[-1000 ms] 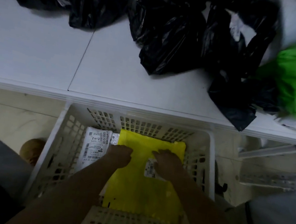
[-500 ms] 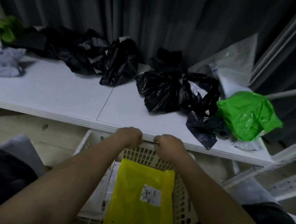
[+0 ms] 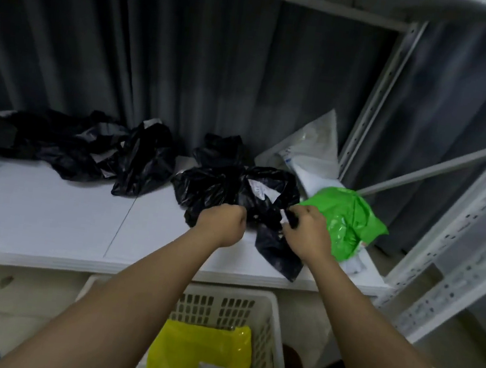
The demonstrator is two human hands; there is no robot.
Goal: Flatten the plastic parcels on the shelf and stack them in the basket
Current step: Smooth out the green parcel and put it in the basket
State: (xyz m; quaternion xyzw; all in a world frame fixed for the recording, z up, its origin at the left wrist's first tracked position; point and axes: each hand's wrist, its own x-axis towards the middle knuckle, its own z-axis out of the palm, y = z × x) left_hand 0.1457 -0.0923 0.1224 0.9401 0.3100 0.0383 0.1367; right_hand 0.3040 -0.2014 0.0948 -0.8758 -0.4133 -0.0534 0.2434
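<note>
A crumpled black plastic parcel (image 3: pixel 235 189) with a white label lies on the white shelf (image 3: pixel 45 219), right of centre. My left hand (image 3: pixel 222 224) is closed on its near left edge. My right hand (image 3: pixel 306 235) pinches its right side, next to a green parcel (image 3: pixel 348 222). Below the shelf stands a white slotted basket (image 3: pixel 219 304). In it lies a flat yellow parcel (image 3: pixel 197 360) with a white label.
More black parcels (image 3: pixel 92 148) are heaped at the back left of the shelf. A clear and white parcel (image 3: pixel 313 153) leans at the back right. Grey curtains hang behind. A white perforated shelf post (image 3: pixel 459 243) stands on the right. Grey bags touch the far left edge.
Both hands left the yellow parcel in the basket, rose over the shelf edge and took hold of the black parcel. The view tilted up from the basket to the shelf.
</note>
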